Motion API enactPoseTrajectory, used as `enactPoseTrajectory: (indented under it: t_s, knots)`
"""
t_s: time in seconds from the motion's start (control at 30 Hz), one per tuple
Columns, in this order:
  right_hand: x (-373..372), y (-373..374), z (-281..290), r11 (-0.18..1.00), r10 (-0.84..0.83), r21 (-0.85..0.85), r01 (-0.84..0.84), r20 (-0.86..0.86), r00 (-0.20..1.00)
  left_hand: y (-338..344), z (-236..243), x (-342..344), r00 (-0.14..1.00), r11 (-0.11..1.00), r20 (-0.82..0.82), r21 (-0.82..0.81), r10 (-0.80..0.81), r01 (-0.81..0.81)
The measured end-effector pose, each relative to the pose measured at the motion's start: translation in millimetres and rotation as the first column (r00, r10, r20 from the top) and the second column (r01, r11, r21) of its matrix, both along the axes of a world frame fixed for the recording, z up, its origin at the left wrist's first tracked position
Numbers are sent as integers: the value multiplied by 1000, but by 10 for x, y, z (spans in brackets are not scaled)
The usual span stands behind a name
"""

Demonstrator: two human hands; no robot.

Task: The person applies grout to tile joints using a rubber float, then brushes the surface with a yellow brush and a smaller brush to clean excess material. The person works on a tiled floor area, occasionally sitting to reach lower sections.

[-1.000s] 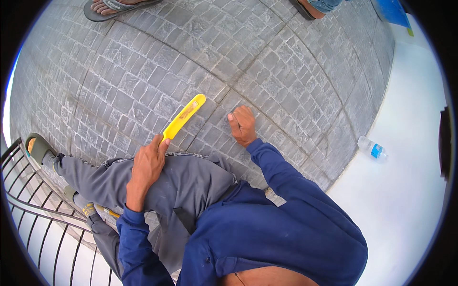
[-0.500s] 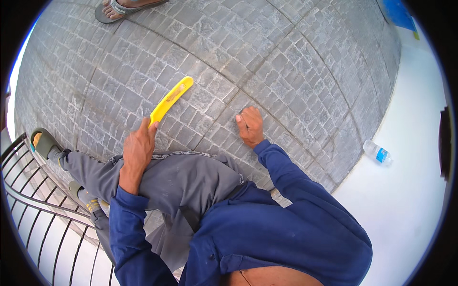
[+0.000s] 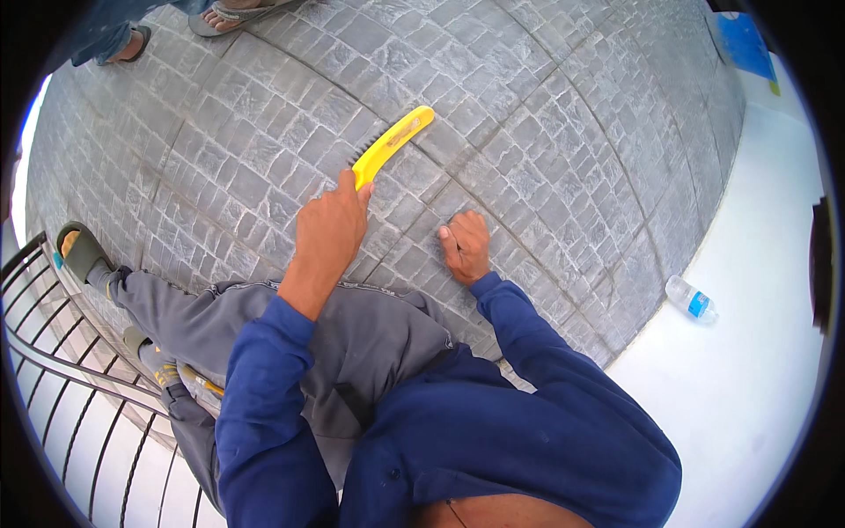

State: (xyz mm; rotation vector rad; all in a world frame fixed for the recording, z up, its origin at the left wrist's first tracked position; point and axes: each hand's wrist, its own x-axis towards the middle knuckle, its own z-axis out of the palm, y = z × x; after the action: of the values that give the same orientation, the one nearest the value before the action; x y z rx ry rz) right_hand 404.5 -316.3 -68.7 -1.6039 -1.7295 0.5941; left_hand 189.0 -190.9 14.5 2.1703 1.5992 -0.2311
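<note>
My left hand (image 3: 331, 231) grips the lower end of a curved yellow wire brush (image 3: 398, 141). The brush slants up and to the right over the grey paving (image 3: 528, 158), its dark bristles showing along the left edge. Its yellow back has a worn brownish patch. Whether the bristles touch the paving, I cannot tell. My right hand (image 3: 466, 247) is closed in a fist and appears to rest on the paving, to the right of and below the brush. No object shows in that fist.
Black metal railing (image 3: 84, 378) runs along the lower left, beside my sandalled feet. A yellow-edged item (image 3: 202, 382) lies near my legs. Another person's sandalled foot (image 3: 231, 16) is at the top. On the white surface at right lies a plastic bottle (image 3: 692, 301); a blue object (image 3: 744, 42) is beyond.
My left hand has moved the wire brush rightward and up, tilting it so the bristles now show. The right fist stays nearly in place. More of another person's legs has come into view.
</note>
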Motion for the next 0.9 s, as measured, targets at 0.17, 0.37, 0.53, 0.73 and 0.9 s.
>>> enactPoseTrajectory:
  t_s: [0.17, 0.37, 0.53, 0.73, 0.9]
  knots:
    - [6, 3, -2, 1000, 12, -26, -11, 20, 1000, -383, 145, -365, 995, 991, -89, -124, 36, -47]
    - [-17, 18, 2, 1000, 15, -10, -15, 37, 999, -246, -364, 246, 984, 989, 105, -45, 145, -141]
    - [-15, 24, 5, 1000, 23, -20, -22, 56, 998, -385, -39, -173, 988, 982, 52, -130, 148, -140]
    - [-22, 4, 14, 999, 12, -51, -9, 55, 998, -417, 175, -349, 992, 965, -44, -230, 119, -126]
    - [-18, 26, -3, 1000, 16, -22, -14, 71, 997, 8, -273, 266, 978, 986, 152, -115, 139, -123]
